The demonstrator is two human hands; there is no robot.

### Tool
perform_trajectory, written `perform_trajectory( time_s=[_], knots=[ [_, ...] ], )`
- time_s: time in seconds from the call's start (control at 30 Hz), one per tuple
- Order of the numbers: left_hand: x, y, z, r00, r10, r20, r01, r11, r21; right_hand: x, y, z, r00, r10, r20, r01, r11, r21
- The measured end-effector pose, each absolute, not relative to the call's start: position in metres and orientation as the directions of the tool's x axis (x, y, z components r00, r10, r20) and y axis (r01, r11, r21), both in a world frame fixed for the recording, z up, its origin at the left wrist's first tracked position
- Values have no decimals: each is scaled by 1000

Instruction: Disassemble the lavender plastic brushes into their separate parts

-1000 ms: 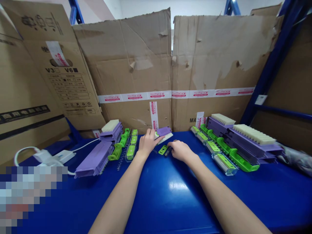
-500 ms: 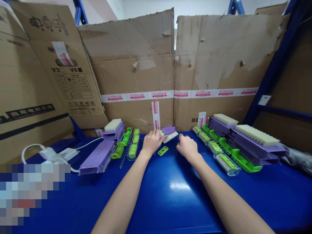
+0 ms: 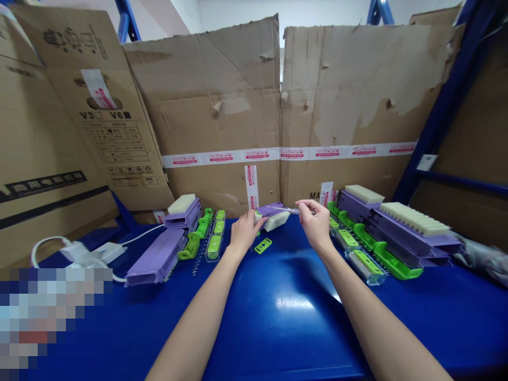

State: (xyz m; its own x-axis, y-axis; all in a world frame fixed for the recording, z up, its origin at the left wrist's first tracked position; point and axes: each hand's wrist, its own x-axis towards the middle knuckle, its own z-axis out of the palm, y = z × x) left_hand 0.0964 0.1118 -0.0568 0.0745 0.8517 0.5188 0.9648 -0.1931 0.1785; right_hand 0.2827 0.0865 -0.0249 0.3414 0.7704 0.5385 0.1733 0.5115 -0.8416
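My left hand is closed around the near end of a purple brush piece with pale bristles facing down and to the right. In my right hand is a thin, shiny metal tool, its tip pointing left over the purple piece. Whether the tip touches the piece I cannot tell. A flat green plate with slots lies on the blue table just below the brush. Part of the brush piece is hidden under my left fingers.
On the left are purple housings, green brackets, metal springs and clear cases with green plates. Similar cases, brackets and bristled purple pieces line the right. Cardboard stands behind. A white charger and cable lie left.
My right hand has risen slightly and now shows a thin metal tool laid over the brush piece. My left hand keeps its hold on that piece. The camera view has shifted slightly.
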Motion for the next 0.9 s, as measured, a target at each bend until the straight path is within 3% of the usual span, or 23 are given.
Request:
perform_trajectory(
  time_s=[0.23,0.4,0.5,0.9],
  knots=[
    [95,114,-59,97,835,541,968,-206,145,278,89,-35,192,776,601,332,525,-784],
    [95,117,-63,184,857,482,950,-280,135,273,86,-42,21,756,654,569,529,-629],
    [96,119,-64,151,880,450,957,-245,158,272,84,-44,-30,758,652,648,512,-564],
    [96,123,-65,97,913,397,953,-200,226,271,83,-45,-78,758,648,673,520,-527]
  ],
)
